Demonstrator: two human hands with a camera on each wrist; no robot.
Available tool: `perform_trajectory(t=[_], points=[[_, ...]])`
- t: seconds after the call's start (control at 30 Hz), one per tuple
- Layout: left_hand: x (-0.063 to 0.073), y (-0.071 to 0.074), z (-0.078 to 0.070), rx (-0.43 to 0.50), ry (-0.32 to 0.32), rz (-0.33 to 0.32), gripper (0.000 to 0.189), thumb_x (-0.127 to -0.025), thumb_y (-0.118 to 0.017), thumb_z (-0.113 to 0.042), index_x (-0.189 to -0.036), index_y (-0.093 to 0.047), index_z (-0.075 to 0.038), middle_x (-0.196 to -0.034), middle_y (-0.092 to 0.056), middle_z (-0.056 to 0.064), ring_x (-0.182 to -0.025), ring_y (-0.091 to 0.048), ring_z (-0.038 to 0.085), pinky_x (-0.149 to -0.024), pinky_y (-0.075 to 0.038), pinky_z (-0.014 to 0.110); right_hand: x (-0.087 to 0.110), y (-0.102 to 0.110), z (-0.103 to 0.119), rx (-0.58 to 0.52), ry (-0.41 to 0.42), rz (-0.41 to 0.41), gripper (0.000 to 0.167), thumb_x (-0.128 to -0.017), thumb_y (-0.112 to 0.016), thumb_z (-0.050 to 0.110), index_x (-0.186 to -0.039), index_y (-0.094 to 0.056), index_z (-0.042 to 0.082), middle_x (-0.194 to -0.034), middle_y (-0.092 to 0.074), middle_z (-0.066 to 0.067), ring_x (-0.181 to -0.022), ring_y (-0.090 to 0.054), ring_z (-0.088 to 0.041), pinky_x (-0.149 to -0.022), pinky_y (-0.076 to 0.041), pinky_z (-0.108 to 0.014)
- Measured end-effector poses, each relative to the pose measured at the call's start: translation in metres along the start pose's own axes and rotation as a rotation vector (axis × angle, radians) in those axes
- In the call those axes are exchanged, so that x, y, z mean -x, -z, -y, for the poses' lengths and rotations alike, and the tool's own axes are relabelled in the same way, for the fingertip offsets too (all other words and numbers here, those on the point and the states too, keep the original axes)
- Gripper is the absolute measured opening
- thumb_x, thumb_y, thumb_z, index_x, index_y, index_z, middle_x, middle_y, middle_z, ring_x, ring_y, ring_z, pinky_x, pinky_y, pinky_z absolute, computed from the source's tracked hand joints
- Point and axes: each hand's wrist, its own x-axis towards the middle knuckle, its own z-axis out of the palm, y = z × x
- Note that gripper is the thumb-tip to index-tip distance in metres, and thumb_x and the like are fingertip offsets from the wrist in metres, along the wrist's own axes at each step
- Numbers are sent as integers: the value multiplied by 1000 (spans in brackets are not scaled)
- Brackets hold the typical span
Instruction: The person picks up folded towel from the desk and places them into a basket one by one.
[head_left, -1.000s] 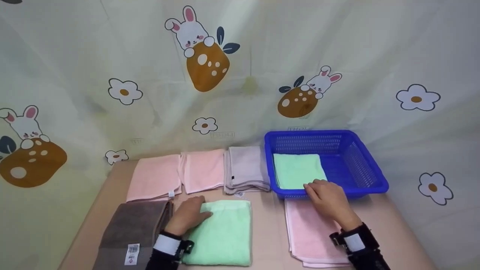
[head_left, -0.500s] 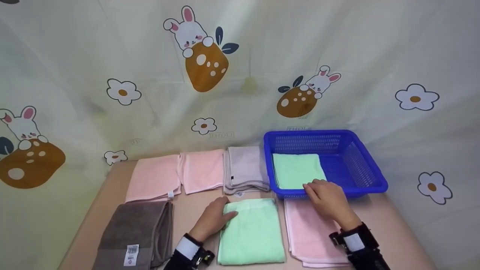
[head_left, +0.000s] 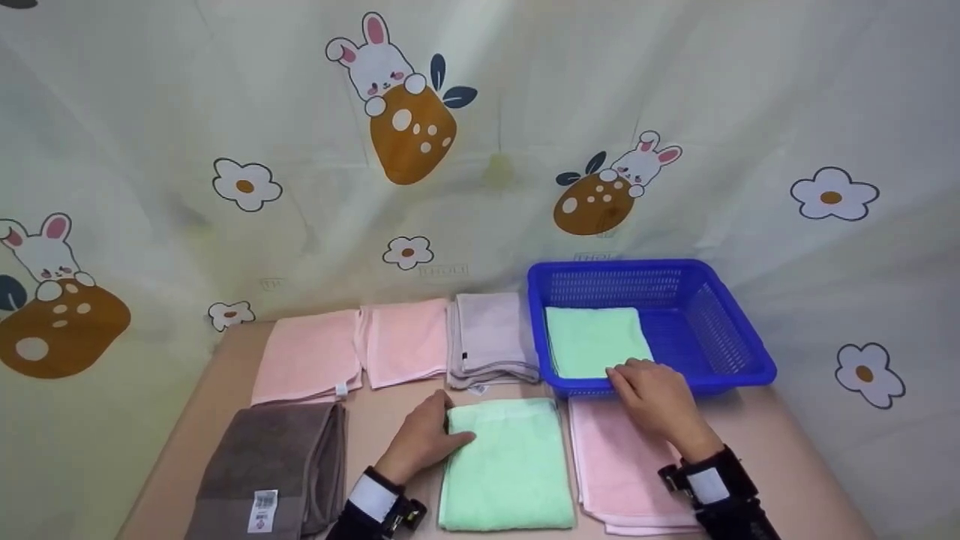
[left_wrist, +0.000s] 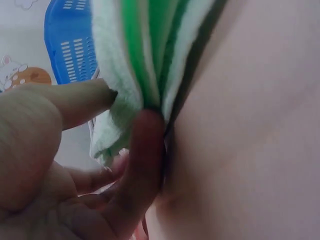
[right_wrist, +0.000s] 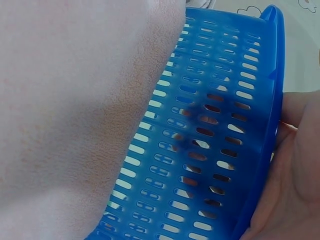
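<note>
A folded mint-green towel (head_left: 510, 465) lies at the front middle of the table. My left hand (head_left: 424, 439) pinches its upper left edge, the thumb over the top face and a fingertip against the layered fold; these folds (left_wrist: 150, 45) show in the left wrist view. My right hand (head_left: 656, 397) grips the near rim of a blue plastic basket (head_left: 731, 322). In the right wrist view, its fingers show through the slots of the basket wall (right_wrist: 175, 150). Inside the basket, on the left, sits another folded mint-green towel (head_left: 596, 341).
Two pink towels (head_left: 307, 356) and a grey-lilac towel (head_left: 495, 334) line the back. A brown towel (head_left: 262, 457) with a white label lies front left. A pink towel (head_left: 622, 480) is partly under my right arm. A patterned curtain (head_left: 480, 150) hangs behind the table.
My left hand has brought the mint-green towel from beside the brown towel rightward, close to the front pink towel. My right hand has stayed on the basket rim.
</note>
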Motion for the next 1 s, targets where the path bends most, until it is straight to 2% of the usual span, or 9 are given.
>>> perform_trajectory(t=[0.13,0.27,0.4,0.73,0.87,1.0], points=[[1,1,-2,-19,42,0,50,-83,-86,-35,-106,-57,0,-84,-63,8,-76,-61,21,-66,-52,41,0,1,1,0,0,-1,35,-104,-60,24,-69,-59,19,-66,-48,6,-65,-55,-17,-64,-48,-41],[1,1,-3,-26,14,14,43,-86,-83,-32,-101,-62,2,-84,-66,11,-75,-61,22,-65,-52,41,0,1,1,10,7,-19,37,-103,-61,23,-67,-55,20,-65,-47,6,-65,-57,-20,-63,-48,-42],[1,0,-3,-27,-21,46,36,-93,-77,-29,-104,-65,3,-86,-67,11,-76,-61,22,-67,-52,42,1,1,0,12,12,-26,36,-103,-61,23,-68,-57,20,-66,-49,6,-67,-60,-22,-63,-50,-43],[0,-2,-1,5,-27,84,23,-96,-71,-25,-94,-61,-5,-74,-51,0,-66,-49,16,-60,-41,31,3,5,9,-59,-19,-39,15,-101,-66,18,-91,-76,11,-78,-66,1,-79,-67,-23,-77,-55,-47],[2,-2,0,3,-25,84,23,-96,-71,-25,-95,-61,-4,-75,-51,2,-68,-50,18,-61,-42,34,6,8,20,-60,34,-60,9,-96,-73,18,-99,-78,10,-87,-71,-3,-85,-69,-24,-78,-56,-45],[3,-1,0,3,-39,92,24,-97,-70,-24,-97,-62,-2,-76,-52,3,-70,-50,18,-63,-44,35,11,9,34,12,146,-151,16,-89,-80,18,-103,-77,11,-95,-71,-3,-89,-68,-25,-79,-57,-43]])
